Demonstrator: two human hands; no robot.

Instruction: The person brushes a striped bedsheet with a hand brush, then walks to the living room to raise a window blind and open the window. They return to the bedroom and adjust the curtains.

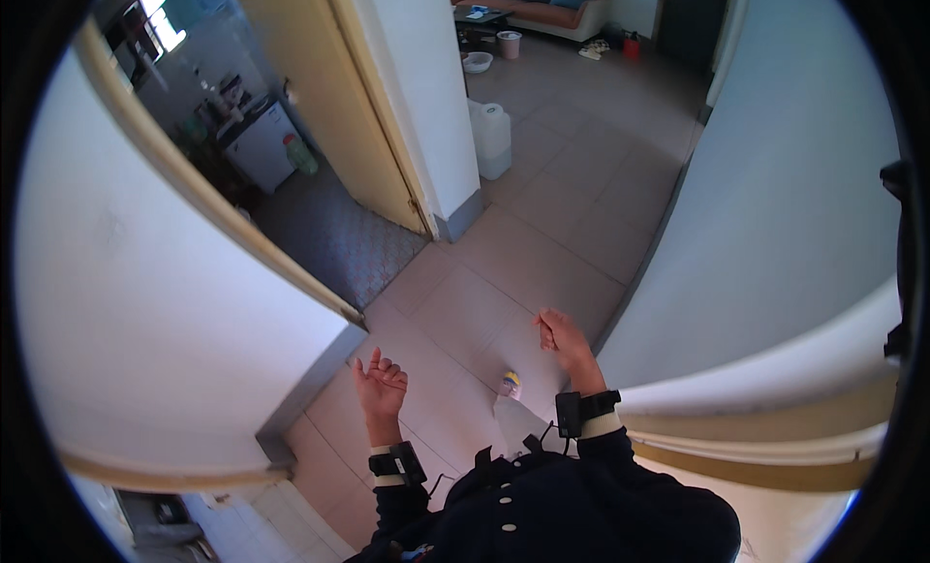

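My left hand [380, 387] is raised in front of me with its fingers loosely curled and apart, holding nothing. My right hand [564, 342] is also raised, a little farther forward, fingers bent, with nothing visible in it. Both wrists carry black bands with white cuffs over dark sleeves. Below the hands lies a tiled hallway floor [504, 263]. A slippered foot [510, 383] shows between my arms.
White walls close in on both sides. An open doorway on the left leads to a room with a white cabinet [260, 146]. A white plastic jug [492, 139] stands by the wall corner. Farther off are a sofa [542, 3], a small bin [509, 44] and a basin [477, 62].
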